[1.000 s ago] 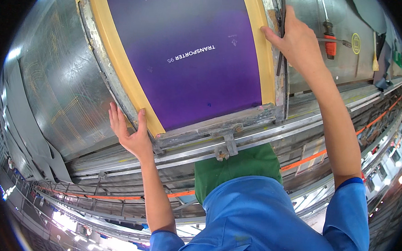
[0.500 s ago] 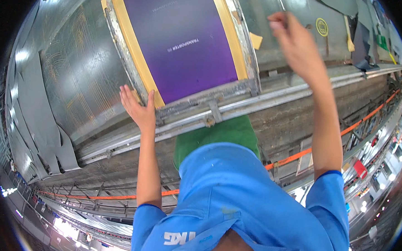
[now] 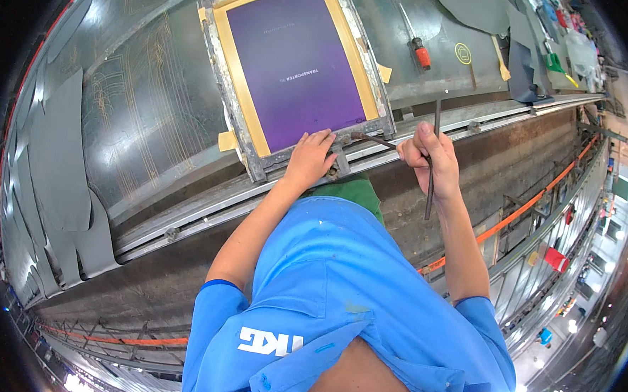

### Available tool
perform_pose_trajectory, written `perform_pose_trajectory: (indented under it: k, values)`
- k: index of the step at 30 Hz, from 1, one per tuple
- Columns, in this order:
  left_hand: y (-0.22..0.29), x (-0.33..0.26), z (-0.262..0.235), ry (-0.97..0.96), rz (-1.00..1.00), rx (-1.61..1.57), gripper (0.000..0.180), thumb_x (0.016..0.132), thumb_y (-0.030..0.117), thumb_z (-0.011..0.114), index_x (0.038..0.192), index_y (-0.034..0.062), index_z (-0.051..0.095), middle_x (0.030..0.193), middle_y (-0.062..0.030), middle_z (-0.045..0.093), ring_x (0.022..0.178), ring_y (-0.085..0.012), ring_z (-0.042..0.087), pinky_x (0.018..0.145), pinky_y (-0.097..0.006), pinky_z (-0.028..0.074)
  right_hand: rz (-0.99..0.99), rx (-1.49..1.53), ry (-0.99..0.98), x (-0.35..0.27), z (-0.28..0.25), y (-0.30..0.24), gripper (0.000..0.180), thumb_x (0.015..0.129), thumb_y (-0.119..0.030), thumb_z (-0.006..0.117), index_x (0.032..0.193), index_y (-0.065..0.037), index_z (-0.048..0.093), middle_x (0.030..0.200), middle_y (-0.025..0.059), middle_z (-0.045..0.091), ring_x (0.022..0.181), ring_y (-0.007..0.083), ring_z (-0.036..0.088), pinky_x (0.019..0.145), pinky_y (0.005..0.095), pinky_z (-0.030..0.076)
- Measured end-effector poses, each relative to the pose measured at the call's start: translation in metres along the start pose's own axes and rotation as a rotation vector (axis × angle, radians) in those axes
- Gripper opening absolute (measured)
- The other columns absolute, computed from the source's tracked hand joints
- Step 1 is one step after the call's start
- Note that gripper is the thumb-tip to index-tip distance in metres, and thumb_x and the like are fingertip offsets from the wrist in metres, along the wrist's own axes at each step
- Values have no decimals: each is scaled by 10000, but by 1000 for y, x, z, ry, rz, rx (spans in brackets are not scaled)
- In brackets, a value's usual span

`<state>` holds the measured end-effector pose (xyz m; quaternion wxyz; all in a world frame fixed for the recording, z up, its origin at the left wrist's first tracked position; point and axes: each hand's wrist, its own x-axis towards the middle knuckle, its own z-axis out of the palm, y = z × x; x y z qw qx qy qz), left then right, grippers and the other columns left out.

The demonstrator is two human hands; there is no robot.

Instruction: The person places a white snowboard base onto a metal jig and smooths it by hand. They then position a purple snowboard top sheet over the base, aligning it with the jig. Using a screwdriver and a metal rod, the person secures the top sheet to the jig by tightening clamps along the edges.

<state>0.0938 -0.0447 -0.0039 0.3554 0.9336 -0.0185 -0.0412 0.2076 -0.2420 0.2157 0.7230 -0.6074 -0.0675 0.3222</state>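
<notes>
A screen-printing frame (image 3: 255,170) with a purple panel (image 3: 299,74) inside yellow tape borders lies on the grey table. My left hand (image 3: 310,157) rests on the near bar of this frame, fingers stretched out, beside a metal bracket (image 3: 342,160). A dark metal T-handle wrench (image 3: 433,175) is held in my right hand (image 3: 433,160), the fingers wrapped round its crossbar. Its shaft points left, with the tip at the bracket on the frame's near edge; whether it sits on a bolt I cannot tell.
A red-handled screwdriver (image 3: 421,55), a roll of yellow tape (image 3: 463,53) and a yellowish spatula (image 3: 502,60) lie to the right. Grey sheets (image 3: 67,162) hang at the left. Metal rails (image 3: 192,221) run along the table's near edge, with an orange strip (image 3: 493,230) below.
My left hand has slid from the frame's near left corner to the middle of its near bar. My right hand has come nearer from above the table, and the T-handle wrench now shows plainly in it.
</notes>
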Motion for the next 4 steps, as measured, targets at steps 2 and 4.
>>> perform_pose_trajectory:
  k: [2,4]
  values:
    - [-2,-5,-6,-40,14,14,603,918,277,713,1443,41,534,1520,-150,511,1416,-316,477,1199,-515,352,21,4,-3,2,7,3,447,1079,-393,542,739,-144,392,568,-35,355,562,103,301,628,300,316]
    - [-5,-5,-4,-92,47,22,638,912,286,722,1465,46,516,1553,-154,475,1439,-310,452,1207,-517,341,39,12,-22,1,8,6,424,1074,-400,550,782,-116,432,562,-33,355,564,101,304,632,304,323]
